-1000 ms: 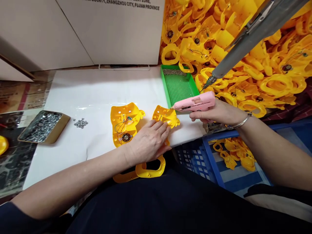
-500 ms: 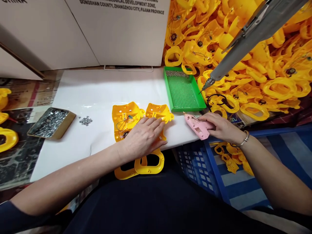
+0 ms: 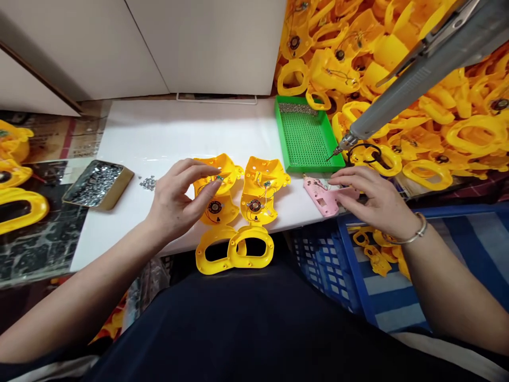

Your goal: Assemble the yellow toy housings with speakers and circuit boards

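Two yellow plastic shell halves lie side by side, hollow side up, at the table's front edge. The left shell [image 3: 222, 207] and the right shell [image 3: 260, 212] each hold a small round speaker, thin wires and a little circuit board. Their loop handles overhang the edge and overlap. My left hand [image 3: 175, 199] hovers at the left shell's upper left side, thumb and forefinger apart, nothing visible between them. A pink glue gun [image 3: 321, 197] lies on the table to the right. My right hand [image 3: 376, 204] is at its grip with fingers spread; whether they touch it is unclear.
A green perforated tray [image 3: 281, 139] with small screws stands behind the glue gun. A grey electric screwdriver [image 3: 382, 114] hangs over its right corner. A tin of metal pieces [image 3: 95, 184] and a small pile [image 3: 148, 183] lie left. Yellow shells [image 3: 429, 106] heap up at right, above a blue crate [image 3: 350, 254].
My left hand has lifted off the shells and moved left, uncovering the right shell. My right hand's fingers have opened from around the glue gun's grip. The view has shifted slightly.
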Demonstrator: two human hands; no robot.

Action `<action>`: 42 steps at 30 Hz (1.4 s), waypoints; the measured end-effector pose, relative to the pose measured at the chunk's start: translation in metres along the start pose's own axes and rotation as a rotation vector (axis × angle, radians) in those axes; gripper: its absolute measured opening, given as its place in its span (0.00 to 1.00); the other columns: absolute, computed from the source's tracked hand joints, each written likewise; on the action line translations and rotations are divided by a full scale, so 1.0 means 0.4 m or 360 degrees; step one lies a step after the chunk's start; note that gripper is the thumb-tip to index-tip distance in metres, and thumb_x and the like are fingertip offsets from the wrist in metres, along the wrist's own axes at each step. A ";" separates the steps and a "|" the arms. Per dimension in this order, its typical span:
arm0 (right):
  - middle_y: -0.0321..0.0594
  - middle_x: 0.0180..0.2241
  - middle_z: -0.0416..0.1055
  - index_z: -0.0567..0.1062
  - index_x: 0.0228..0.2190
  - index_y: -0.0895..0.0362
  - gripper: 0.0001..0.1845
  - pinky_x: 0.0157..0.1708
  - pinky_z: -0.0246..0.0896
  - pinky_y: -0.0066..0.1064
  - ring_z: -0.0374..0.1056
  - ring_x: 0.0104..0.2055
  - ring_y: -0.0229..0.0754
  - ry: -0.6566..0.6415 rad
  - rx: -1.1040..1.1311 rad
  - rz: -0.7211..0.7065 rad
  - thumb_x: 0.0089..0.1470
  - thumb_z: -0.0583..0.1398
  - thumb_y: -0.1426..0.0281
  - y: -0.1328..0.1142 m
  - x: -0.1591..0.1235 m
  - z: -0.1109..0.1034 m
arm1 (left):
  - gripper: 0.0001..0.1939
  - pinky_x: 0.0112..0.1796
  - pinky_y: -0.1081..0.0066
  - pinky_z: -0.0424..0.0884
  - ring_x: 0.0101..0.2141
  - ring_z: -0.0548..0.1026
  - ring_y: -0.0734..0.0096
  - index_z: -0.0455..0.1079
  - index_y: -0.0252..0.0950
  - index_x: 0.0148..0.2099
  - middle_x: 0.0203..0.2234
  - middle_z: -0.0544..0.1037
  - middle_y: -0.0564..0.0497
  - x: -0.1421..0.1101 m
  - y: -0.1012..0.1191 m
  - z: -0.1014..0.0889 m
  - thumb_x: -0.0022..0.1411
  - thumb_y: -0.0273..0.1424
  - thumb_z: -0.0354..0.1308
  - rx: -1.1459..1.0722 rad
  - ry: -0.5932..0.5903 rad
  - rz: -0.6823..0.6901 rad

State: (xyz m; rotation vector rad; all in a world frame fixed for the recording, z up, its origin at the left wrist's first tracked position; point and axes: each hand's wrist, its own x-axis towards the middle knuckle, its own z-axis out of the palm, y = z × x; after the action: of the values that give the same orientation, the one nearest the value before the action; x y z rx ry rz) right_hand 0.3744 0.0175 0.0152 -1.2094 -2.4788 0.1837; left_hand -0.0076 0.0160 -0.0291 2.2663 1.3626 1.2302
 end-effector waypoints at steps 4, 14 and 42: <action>0.42 0.38 0.78 0.75 0.41 0.54 0.08 0.45 0.68 0.38 0.73 0.42 0.44 0.0151 -0.0003 -0.0321 0.61 0.60 0.65 -0.130 0.057 0.075 | 0.07 0.40 0.66 0.73 0.38 0.76 0.67 0.72 0.37 0.42 0.35 0.77 0.48 0.000 0.018 0.023 0.66 0.32 0.55 -0.0044 -0.0086 0.0088; 0.44 0.34 0.79 0.77 0.38 0.63 0.11 0.37 0.69 0.30 0.73 0.36 0.39 0.0338 -0.0117 -0.0818 0.65 0.54 0.73 -0.190 0.139 0.184 | 0.11 0.43 0.61 0.69 0.42 0.73 0.61 0.72 0.36 0.48 0.42 0.77 0.44 0.091 0.015 0.089 0.67 0.33 0.54 0.0186 -0.0124 0.0319; 0.37 0.28 0.69 0.70 0.27 0.57 0.11 0.34 0.53 0.30 0.62 0.32 0.38 0.0136 0.0331 0.0194 0.60 0.57 0.67 -0.129 0.226 0.125 | 0.10 0.31 0.70 0.67 0.29 0.73 0.71 0.75 0.34 0.38 0.30 0.78 0.48 0.158 0.040 0.147 0.65 0.29 0.52 0.0158 -0.0517 0.0310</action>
State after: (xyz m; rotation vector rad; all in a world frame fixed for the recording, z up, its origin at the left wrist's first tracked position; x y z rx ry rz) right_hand 0.2666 0.0582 0.0081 -1.2521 -2.2511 0.4032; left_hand 0.0603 0.0712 -0.0222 2.5785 1.1286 0.8084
